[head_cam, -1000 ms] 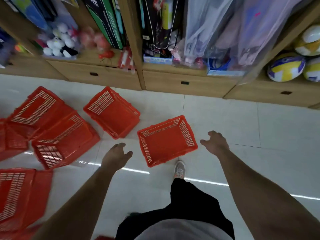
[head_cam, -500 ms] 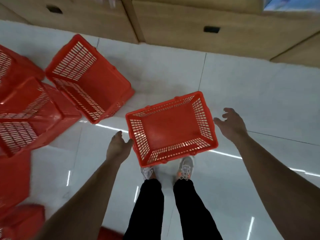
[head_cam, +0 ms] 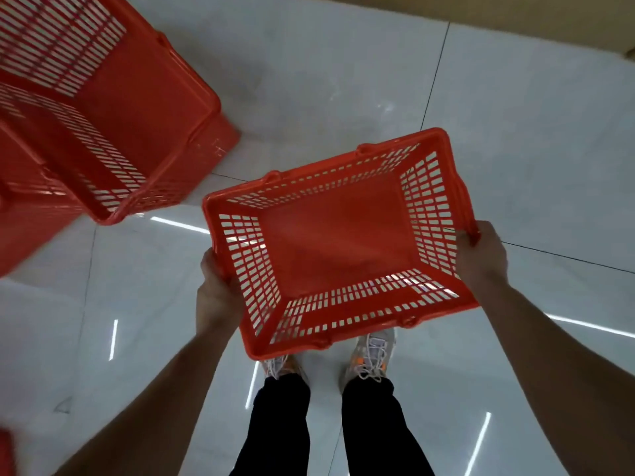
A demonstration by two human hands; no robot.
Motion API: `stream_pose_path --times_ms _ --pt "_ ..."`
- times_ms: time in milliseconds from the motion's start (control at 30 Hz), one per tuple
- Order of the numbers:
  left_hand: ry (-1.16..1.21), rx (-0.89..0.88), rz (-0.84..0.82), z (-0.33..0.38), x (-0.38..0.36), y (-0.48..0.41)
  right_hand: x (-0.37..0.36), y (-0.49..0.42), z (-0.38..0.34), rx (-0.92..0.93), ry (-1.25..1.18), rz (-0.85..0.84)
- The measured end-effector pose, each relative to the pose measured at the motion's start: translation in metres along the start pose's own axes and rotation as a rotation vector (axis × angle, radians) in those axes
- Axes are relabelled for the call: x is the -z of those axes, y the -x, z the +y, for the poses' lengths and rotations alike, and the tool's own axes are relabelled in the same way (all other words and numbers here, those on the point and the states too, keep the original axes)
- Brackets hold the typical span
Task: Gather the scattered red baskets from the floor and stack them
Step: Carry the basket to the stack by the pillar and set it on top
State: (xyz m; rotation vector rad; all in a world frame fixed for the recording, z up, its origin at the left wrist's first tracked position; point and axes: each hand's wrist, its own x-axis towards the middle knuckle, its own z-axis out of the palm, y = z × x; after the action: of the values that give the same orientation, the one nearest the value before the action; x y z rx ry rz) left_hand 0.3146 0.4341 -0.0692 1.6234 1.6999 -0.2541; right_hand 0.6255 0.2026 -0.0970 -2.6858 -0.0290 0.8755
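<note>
- Red plastic made up the basket (head_cam: 338, 242) that both hands held, open side up, above the floor (head_cam: 343, 80).
- The left hand (head_cam: 216, 293) was closed around the rim of the basket's left short end, and its fingers went under the edge where they could not be seen.
- The right hand (head_cam: 481, 259) was closed on the rim at the right short end, near the corner closest to the person.
- The held basket had nothing in it, and its sides were full of small slots.
- It hung right over the person's shoes (head_cam: 372, 355) and hid the toes of both.
- Black trousers (head_cam: 281, 424) showed below the shoes in the view.
- Another red basket (head_cam: 113, 108) lay tipped on its side on the floor, up and to the left, apart from the held one.
- Behind it at the left edge sat one more red basket (head_cam: 27, 187), touching the tipped one; it was blurry and partly cut off.
- A small bit of red (head_cam: 5, 451) showed at the bottom left corner, too little to tell what it was.
- The floor was pale shiny tiles with bright streaks of light on it.
- A strip of light brown wood (head_cam: 549, 15) ran along the top right corner.
</note>
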Motion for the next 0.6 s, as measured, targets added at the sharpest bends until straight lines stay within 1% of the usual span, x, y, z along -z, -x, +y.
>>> stream_pose_path --times_ms 133,233,300,367,600 --pt "0.037 0.004 0.043 0.012 0.039 0.024 0.034 0.032 -0.02 -0.025 -0.034 0.052" --pt "0.055 0.024 0.043 0.034 0.091 0.056 0.078 0.077 -0.047 -0.016 -0.06 0.05" --pt "0.071 0.011 0.044 0.05 0.136 0.087 0.113 0.113 -0.069 -0.015 -0.088 0.045" --pt "0.104 -0.011 0.074 0.067 0.187 0.123 0.154 0.151 -0.096 0.022 -0.116 0.036" --pt "0.23 -0.044 0.248 0.096 0.369 0.272 0.287 0.283 -0.206 0.205 -0.148 0.038"
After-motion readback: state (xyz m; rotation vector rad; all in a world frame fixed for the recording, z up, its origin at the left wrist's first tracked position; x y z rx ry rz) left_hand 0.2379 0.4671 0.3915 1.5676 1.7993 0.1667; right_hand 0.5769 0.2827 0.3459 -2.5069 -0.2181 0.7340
